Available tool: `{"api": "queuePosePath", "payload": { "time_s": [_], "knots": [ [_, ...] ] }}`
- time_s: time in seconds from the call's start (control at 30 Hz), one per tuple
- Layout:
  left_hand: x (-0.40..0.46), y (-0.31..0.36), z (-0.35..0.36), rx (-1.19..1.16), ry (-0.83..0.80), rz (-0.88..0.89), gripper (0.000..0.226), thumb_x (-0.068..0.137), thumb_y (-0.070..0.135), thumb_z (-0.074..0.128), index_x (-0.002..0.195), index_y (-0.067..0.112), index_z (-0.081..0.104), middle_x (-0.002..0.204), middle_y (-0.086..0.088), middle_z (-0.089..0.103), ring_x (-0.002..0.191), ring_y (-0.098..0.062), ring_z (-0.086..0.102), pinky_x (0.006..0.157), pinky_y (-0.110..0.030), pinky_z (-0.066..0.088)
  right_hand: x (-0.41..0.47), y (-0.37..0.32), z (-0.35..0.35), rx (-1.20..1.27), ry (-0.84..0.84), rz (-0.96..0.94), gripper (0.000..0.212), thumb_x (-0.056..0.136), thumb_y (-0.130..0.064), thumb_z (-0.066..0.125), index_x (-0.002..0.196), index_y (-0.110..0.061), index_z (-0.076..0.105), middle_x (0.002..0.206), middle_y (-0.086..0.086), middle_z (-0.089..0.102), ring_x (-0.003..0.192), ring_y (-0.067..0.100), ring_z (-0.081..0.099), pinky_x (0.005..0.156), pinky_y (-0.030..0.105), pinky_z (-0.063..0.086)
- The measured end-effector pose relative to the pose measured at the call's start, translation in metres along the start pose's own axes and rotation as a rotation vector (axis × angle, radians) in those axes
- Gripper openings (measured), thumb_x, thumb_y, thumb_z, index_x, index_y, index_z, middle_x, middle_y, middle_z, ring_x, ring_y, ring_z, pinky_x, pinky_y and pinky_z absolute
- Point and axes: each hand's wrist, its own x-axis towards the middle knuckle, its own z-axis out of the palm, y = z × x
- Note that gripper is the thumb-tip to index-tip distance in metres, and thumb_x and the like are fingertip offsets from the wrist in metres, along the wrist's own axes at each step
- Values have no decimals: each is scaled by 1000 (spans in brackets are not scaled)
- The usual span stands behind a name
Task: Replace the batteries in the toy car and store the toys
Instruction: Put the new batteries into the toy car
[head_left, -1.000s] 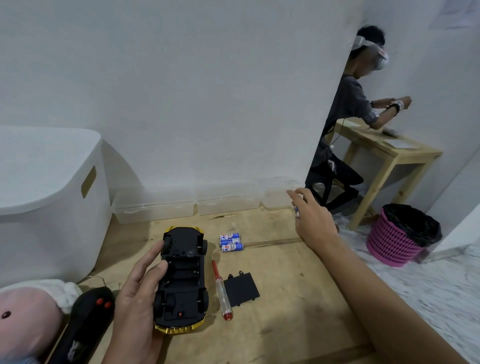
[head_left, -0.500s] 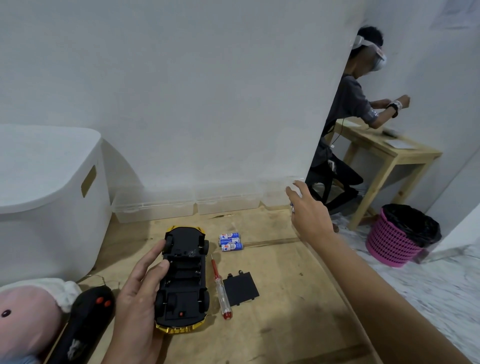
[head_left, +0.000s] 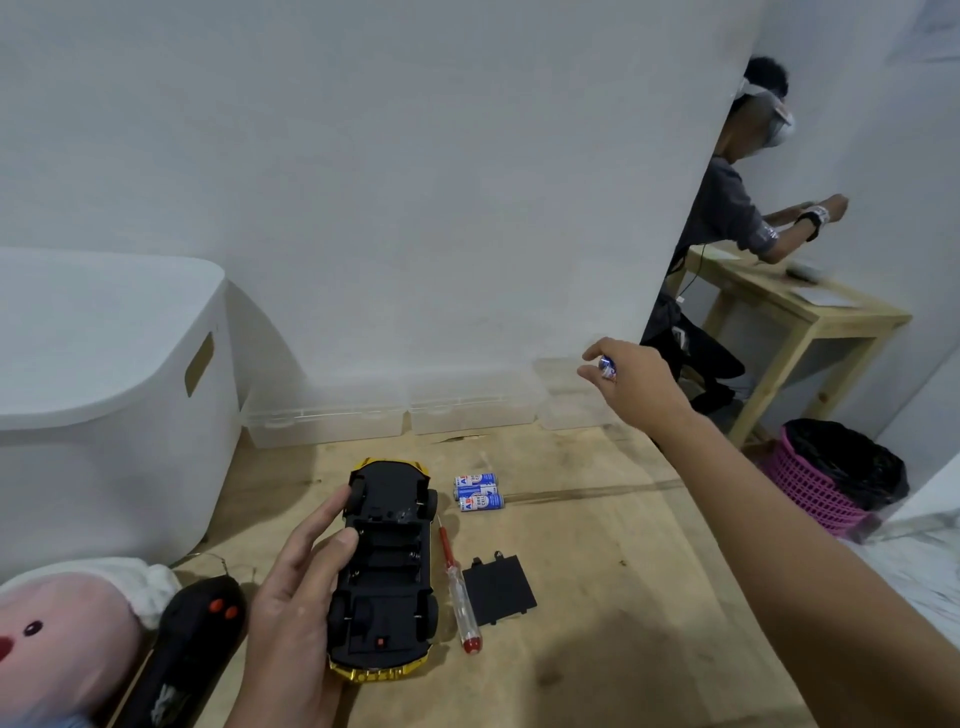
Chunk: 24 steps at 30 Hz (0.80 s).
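The yellow toy car (head_left: 387, 566) lies upside down on the wooden floor, its black underside up and its battery bay open. My left hand (head_left: 296, 613) grips its left side. My right hand (head_left: 631, 382) is stretched out above the clear boxes by the wall, pinching a blue and white battery (head_left: 607, 368) in its fingertips. Three more batteries (head_left: 478, 491) lie side by side just right of the car's front. The black battery cover (head_left: 501, 590) and a red-tipped screwdriver (head_left: 457, 590) lie right of the car.
A black remote control (head_left: 192, 639) and a pink plush toy (head_left: 62, 639) lie at the lower left. A large white lidded bin (head_left: 104, 395) stands on the left. Clear plastic boxes (head_left: 395, 418) line the wall. At right sit another person at a wooden table (head_left: 810, 312) and a pink basket (head_left: 831, 478).
My right hand has lifted and moved further toward the wall with the battery. My left hand and the car have stayed put.
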Motion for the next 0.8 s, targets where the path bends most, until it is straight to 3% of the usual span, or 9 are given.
{"api": "queuePosePath", "payload": {
  "time_s": [0.13,0.27,0.33,0.43,0.6,0.7,0.8],
  "knots": [
    [3,-1,-3,32,-41,11,38,100,5,57,129,25,73,109,1,82,90,-13,80,64,-22,63,25,-3,-6,70,-180,9,33,92,-43,77,119,-26,71,105,-4,66,96,18,62,82,28,48],
    [5,-2,-6,57,-88,33,40,100,0,55,131,20,72,102,2,83,87,-8,80,65,-19,62,39,-2,1,123,-330,5,35,80,-40,89,109,-27,76,104,-6,65,94,15,62,75,19,46],
    [6,-5,-7,60,-96,32,40,100,0,55,129,20,74,103,-9,82,87,-9,79,67,-21,63,45,1,7,123,-400,2,31,80,-34,90,107,-27,77,100,-7,66,91,14,63,73,14,45],
    [9,-9,-8,30,-79,43,41,93,6,61,124,27,78,121,-24,73,99,-19,77,80,-25,64,53,6,14,72,-509,-29,19,86,-27,85,104,-26,79,105,-13,69,98,8,63,76,7,42],
    [9,-9,-8,23,-60,55,42,85,13,66,122,28,79,121,-18,75,104,-21,77,87,-27,62,60,12,18,62,-561,-26,18,89,-31,82,106,-33,79,111,-18,70,101,2,63,89,20,49],
    [11,-11,-10,69,-73,54,39,95,2,60,125,20,77,112,-12,80,96,-14,79,73,-20,63,58,14,18,124,-578,-16,19,92,-14,77,107,-26,79,107,-15,76,95,-5,69,96,24,56],
    [10,-10,-9,71,-73,34,39,98,2,58,128,21,75,112,-11,81,97,-18,80,71,-22,64,54,14,16,160,-548,-19,14,93,-16,78,105,-23,79,108,-11,76,98,-1,69,98,27,55]
  ]
}}
